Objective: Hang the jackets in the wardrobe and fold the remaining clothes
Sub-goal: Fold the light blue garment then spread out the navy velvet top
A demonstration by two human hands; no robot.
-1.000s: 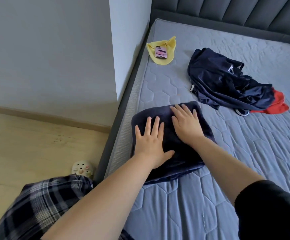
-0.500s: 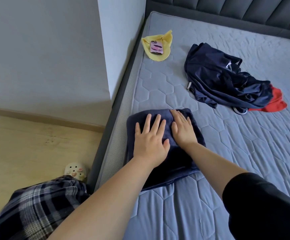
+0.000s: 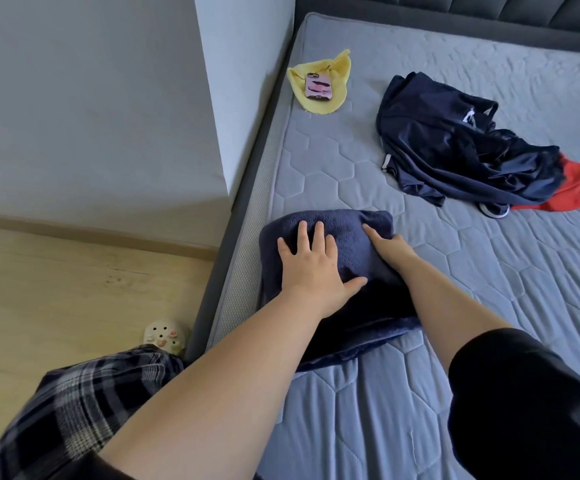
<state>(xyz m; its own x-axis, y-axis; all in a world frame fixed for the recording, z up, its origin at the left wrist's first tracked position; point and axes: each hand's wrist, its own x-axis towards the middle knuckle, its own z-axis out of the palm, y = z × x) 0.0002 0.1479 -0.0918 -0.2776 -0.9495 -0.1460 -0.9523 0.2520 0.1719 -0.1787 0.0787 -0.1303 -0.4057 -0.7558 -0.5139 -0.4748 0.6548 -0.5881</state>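
A folded dark-blue fleece garment [image 3: 345, 233] lies on the grey mattress [image 3: 489, 271] near its left edge. My left hand [image 3: 312, 268] presses flat on top of it with its fingers spread. My right hand [image 3: 394, 249] is at the fleece's right edge, thumb on top and fingers tucked out of sight under the fold, gripping it. Further back on the bed lies a crumpled navy jacket [image 3: 454, 150], and a red garment [image 3: 574, 192] sticks out from under its right side.
A yellow cloth [image 3: 333, 65] with a pink phone [image 3: 318, 86] on it lies at the mattress's far left. A white wall corner [image 3: 226, 116] stands beside the bed. A cream clog [image 3: 164, 336] sits on the wooden floor below. The dark headboard [image 3: 489, 12] runs along the back.
My right hand has slid from the top of the fleece to its right edge and tucked its fingers under. The left hand stays pressed flat on it.
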